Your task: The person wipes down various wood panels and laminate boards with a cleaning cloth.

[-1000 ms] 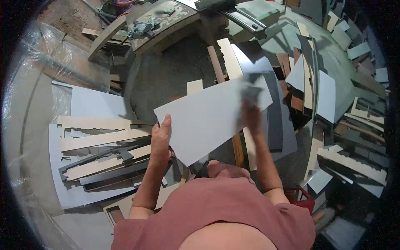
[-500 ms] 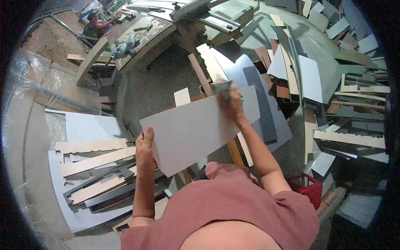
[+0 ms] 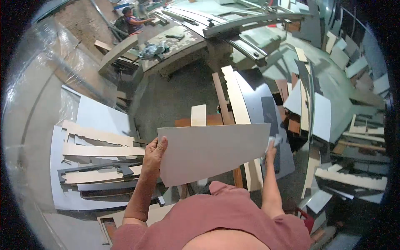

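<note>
A pale, flat board is held up in front of my chest, its right end narrower than its left. My left hand grips the board's left edge, thumb on the near face and fingers behind. At the opposite end, my right hand is closed on a light-coloured cloth, which lies against the board's right edge. Part of the cloth and the fingers on it are hidden or blurred.
Cut strips lie on a white sheet at the left. Leaning panels and offcuts crowd the right. A workbench stands ahead, with another person beyond it. Plastic sheeting hangs at far left.
My right hand with the cloth has moved from the board's upper face to its right edge. The board has turned more level, and the head view has shifted.
</note>
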Available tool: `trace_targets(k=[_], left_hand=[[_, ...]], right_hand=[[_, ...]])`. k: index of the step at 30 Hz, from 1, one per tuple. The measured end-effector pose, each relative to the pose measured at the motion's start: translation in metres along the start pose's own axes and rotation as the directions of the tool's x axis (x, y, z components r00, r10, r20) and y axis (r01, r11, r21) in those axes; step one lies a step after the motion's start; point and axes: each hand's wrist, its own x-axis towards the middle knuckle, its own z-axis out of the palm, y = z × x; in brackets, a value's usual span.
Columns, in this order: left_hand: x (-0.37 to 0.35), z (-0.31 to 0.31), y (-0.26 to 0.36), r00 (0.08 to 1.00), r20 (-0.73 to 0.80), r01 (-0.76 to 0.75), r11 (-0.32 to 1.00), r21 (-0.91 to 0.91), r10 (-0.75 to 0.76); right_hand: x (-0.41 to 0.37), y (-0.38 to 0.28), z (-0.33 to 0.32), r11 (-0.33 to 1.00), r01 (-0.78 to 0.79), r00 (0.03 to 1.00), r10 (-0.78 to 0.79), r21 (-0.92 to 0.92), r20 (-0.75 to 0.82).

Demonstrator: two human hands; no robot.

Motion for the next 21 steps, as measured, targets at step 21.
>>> trace_targets(k=[21], left_hand=[[-0.012,0.008,0.036,0.219,0.943,-0.974,0.109,0.198,0.251]], right_hand=[[-0.122,-0.093,0.064,0.618,-0.712,0.532,0.164,0.334,0.831]])
